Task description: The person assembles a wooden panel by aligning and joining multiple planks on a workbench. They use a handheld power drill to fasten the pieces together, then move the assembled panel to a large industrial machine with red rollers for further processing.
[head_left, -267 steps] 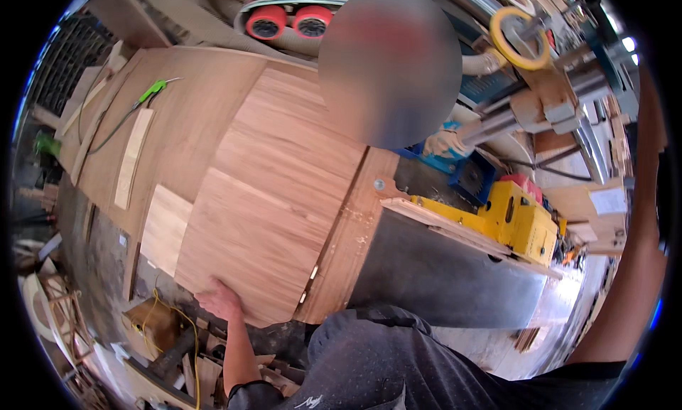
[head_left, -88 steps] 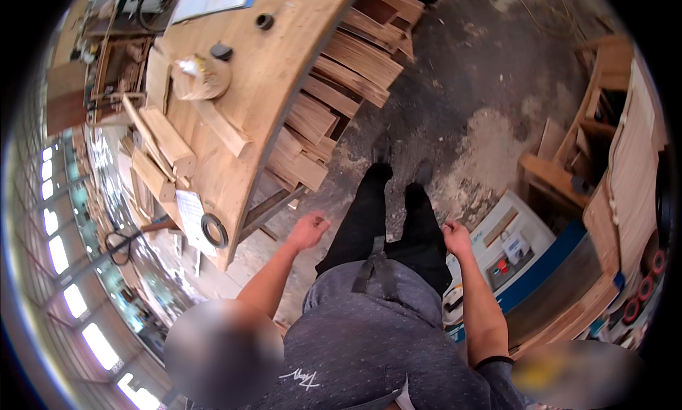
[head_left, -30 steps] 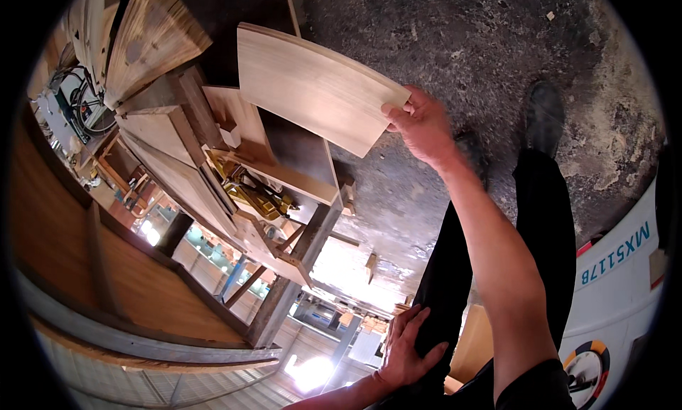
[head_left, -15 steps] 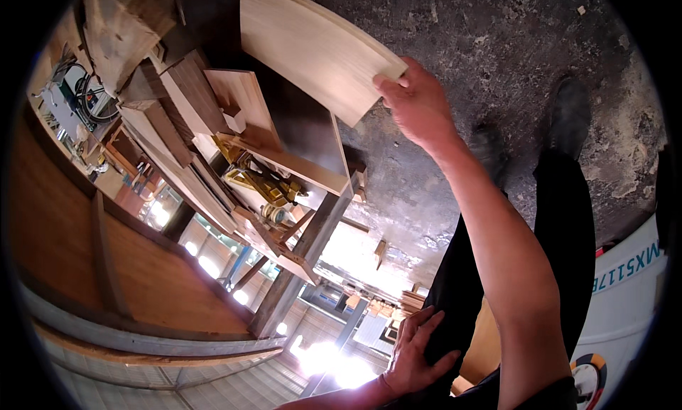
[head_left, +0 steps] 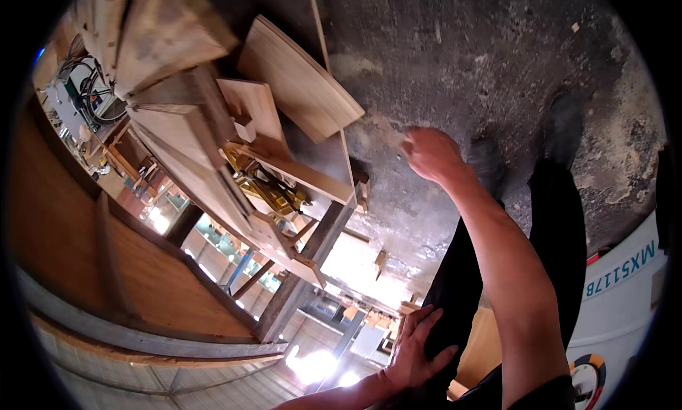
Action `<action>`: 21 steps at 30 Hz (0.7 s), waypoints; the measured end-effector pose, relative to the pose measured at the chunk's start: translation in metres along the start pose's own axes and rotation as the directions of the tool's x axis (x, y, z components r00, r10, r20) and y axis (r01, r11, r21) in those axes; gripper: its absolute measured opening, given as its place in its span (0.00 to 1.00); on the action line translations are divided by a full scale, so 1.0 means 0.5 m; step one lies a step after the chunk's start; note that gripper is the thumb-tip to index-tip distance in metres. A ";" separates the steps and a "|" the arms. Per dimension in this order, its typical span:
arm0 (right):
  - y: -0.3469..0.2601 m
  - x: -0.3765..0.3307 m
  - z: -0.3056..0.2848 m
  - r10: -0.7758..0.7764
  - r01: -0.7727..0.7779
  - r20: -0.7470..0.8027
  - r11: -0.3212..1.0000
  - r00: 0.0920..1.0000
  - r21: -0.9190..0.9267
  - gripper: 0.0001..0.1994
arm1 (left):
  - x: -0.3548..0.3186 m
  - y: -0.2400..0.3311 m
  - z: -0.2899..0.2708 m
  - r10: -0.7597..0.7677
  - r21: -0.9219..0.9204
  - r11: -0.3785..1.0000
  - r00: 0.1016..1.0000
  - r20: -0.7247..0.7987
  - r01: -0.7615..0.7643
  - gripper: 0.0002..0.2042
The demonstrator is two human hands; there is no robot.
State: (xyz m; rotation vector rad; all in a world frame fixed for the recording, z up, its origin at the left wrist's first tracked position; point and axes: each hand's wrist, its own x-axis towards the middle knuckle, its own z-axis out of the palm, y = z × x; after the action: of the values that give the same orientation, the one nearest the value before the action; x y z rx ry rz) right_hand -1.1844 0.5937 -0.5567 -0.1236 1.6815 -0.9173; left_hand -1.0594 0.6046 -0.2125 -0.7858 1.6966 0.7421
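A pale wooden board (head_left: pixel 300 79) lies on a dark panel (head_left: pixel 312 153), its near corner reaching over the panel's edge. To the right of that corner, apart from it, my right hand (head_left: pixel 433 154) hangs over the floor. Its fingers are curled in, and nothing shows in them. My left hand (head_left: pixel 420 346) rests on my dark-trousered leg (head_left: pixel 455 289), fingers spread and holding nothing. Beside the pale board are a second board (head_left: pixel 254 111) and a small wooden block (head_left: pixel 245 129).
A yellow and black tool (head_left: pixel 266 186) sits among timber pieces (head_left: pixel 177 136) on the left. A post (head_left: pixel 302 268) stands below them. The stained concrete floor (head_left: pixel 490 47) spreads to the right, with a white curved object (head_left: pixel 618 317) at lower right.
My right hand has let go of the pale board and drawn away from it, its fingers now curled. The board has come down onto the dark panel. My left hand stays on my leg.
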 end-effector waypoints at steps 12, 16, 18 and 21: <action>0.097 -0.426 -0.205 0.215 -0.184 0.036 0.904 0.976 -0.387 0.22 | -0.040 -0.012 0.023 0.054 0.198 0.980 0.989 -0.137 -0.026 0.34; 0.073 -0.647 -0.305 0.345 -0.337 -0.034 0.887 0.938 -0.317 0.25 | -0.077 0.023 0.014 -0.038 0.340 0.937 0.993 -0.110 0.073 0.35; 0.049 -0.748 -0.372 0.389 -0.389 -0.062 0.874 0.919 -0.292 0.26 | -0.102 0.044 -0.006 -0.053 0.409 0.909 0.995 -0.084 0.083 0.36; -0.009 -0.875 -0.473 0.416 -0.449 -0.177 0.859 0.892 -0.245 0.25 | -0.154 0.092 -0.043 0.080 0.497 0.867 0.995 -0.067 -0.036 0.36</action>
State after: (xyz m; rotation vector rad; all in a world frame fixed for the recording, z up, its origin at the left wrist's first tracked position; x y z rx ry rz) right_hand -1.2437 0.9388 -0.2036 0.1224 1.8418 -0.3481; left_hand -1.0923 0.6252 -0.1290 -0.4080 1.8847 0.2832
